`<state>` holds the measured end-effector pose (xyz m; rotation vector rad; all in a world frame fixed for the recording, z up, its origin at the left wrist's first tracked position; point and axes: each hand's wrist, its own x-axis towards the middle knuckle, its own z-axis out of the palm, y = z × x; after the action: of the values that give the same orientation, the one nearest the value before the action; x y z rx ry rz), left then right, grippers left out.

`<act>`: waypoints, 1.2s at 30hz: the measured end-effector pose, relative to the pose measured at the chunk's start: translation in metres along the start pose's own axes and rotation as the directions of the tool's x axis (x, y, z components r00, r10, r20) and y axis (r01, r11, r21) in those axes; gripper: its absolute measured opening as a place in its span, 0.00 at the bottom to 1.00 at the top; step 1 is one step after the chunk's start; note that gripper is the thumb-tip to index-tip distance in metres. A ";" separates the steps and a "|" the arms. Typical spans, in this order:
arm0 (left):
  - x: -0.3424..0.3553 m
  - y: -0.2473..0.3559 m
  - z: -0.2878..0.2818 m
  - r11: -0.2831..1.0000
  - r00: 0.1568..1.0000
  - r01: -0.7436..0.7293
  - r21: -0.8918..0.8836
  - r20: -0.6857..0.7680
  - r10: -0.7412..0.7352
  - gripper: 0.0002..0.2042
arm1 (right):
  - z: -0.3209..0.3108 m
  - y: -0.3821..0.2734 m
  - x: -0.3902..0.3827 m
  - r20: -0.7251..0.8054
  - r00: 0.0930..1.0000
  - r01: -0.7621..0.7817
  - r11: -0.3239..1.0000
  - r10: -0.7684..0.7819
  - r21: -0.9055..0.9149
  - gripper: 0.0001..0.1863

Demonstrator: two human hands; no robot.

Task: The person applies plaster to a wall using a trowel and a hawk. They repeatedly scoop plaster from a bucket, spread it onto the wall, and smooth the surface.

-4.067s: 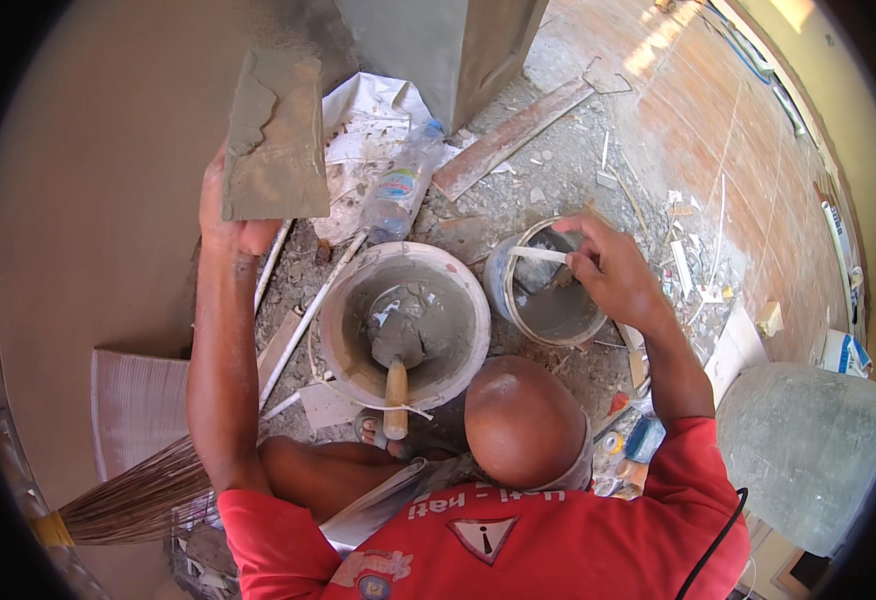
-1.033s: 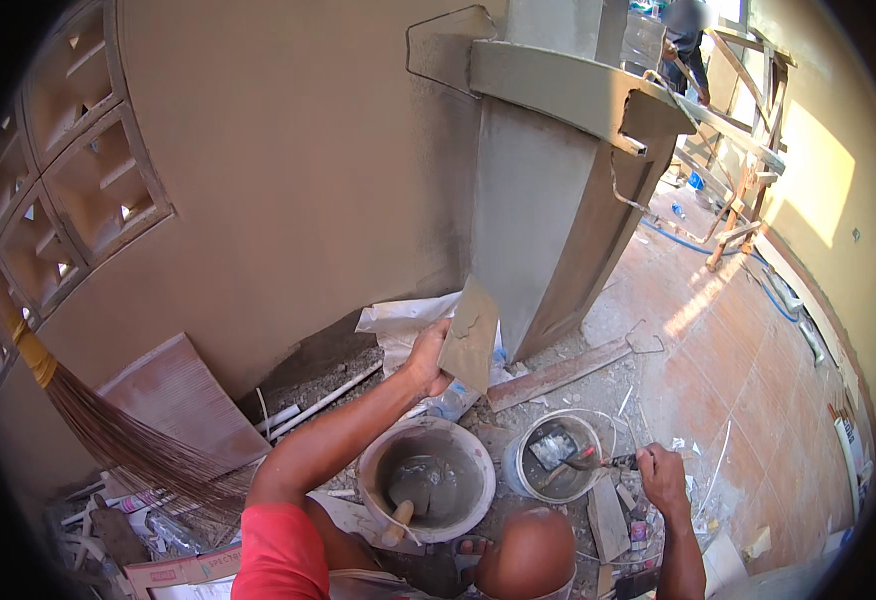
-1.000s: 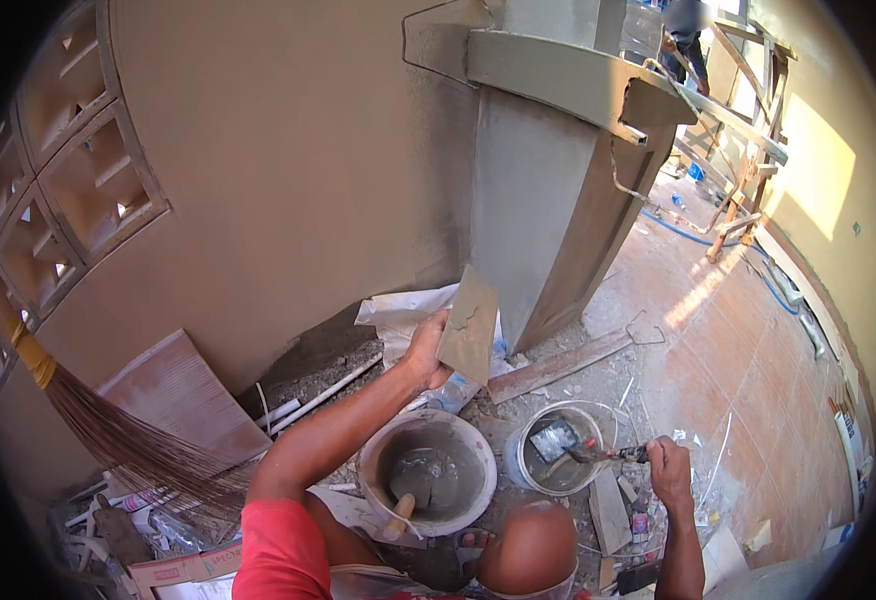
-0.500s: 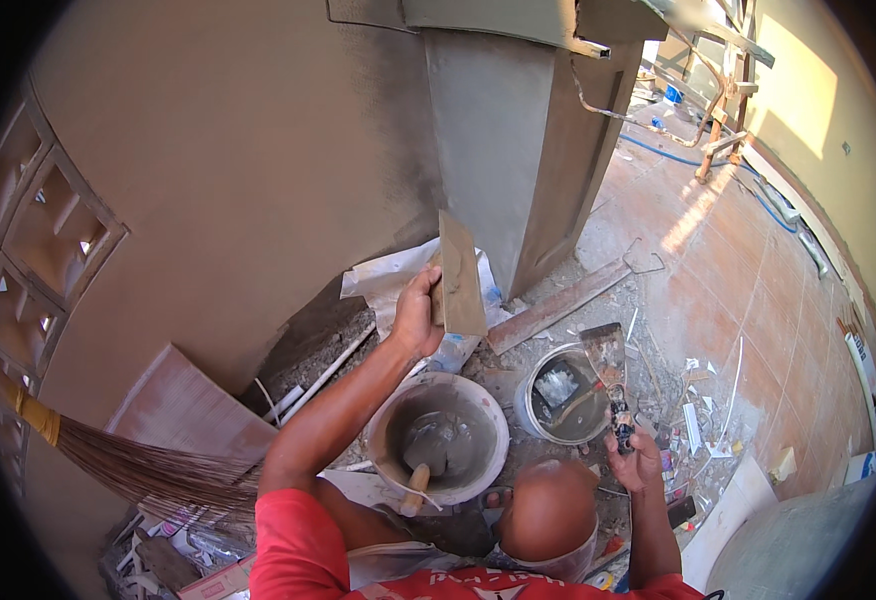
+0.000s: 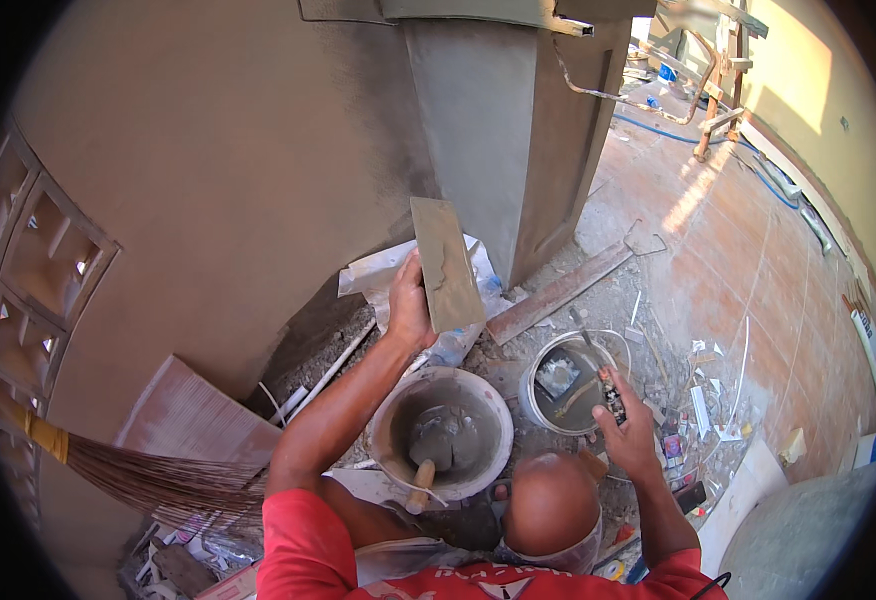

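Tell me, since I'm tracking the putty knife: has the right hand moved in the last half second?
Yes. The right hand dropped the knife toward the small bucket.

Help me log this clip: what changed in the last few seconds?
The right hand lifted the putty knife out of the small bucket, then lowered it back over the bucket. The left hand kept holding the flat board raised. The big bucket stayed put.
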<state>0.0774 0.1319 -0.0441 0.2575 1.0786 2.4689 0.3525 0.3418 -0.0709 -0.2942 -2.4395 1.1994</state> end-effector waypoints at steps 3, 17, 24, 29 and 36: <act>-0.001 0.002 0.010 0.996 0.996 -0.084 0.004 0.024 0.083 0.16 | 0.009 -0.024 0.017 0.054 0.975 0.221 0.971 -0.217 -0.085 0.30; -0.023 0.022 0.041 0.900 0.938 -0.345 0.266 0.110 0.328 0.17 | 0.054 -0.044 0.039 -0.065 0.946 0.315 0.948 -0.317 -0.038 0.31; -0.033 0.015 0.046 0.905 0.946 -0.320 0.279 0.148 0.289 0.18 | 0.059 -0.056 0.063 -0.155 0.922 0.352 0.935 -0.356 -0.050 0.32; -0.035 0.010 0.041 0.864 0.927 -0.362 0.349 0.232 0.295 0.20 | 0.061 -0.064 0.079 -0.232 0.886 0.403 0.914 -0.402 -0.047 0.33; -0.038 0.009 0.031 0.823 0.931 -0.339 0.455 0.290 0.224 0.20 | 0.057 -0.076 0.098 -0.292 0.866 0.420 0.907 -0.405 -0.014 0.30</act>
<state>0.1184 0.1296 -0.0162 0.8953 1.6636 2.2745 0.2383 0.2898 -0.0162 0.0686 -2.0731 0.9492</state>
